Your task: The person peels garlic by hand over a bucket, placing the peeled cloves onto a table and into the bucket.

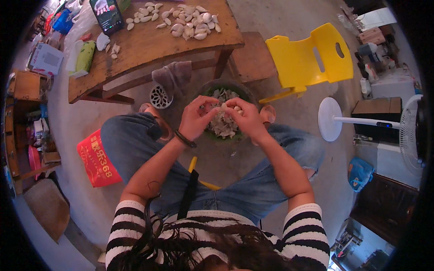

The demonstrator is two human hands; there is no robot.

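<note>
Both my hands meet above a round basin on the floor that holds papery garlic skins. My left hand, a dark bangle at its wrist, pinches at a garlic clove with thumb and forefinger. The same clove is pinched from the other side by my right hand, and several more cloves rest in its curled fingers. On the wooden table lie a pile of unpeeled garlic cloves and, to its left, a group of smooth pale cloves.
A phone, a green tissue pack and garlic pieces are on the table. A grey cloth hangs on its crossbar. A yellow chair and a white fan stand right; a red bag stands left.
</note>
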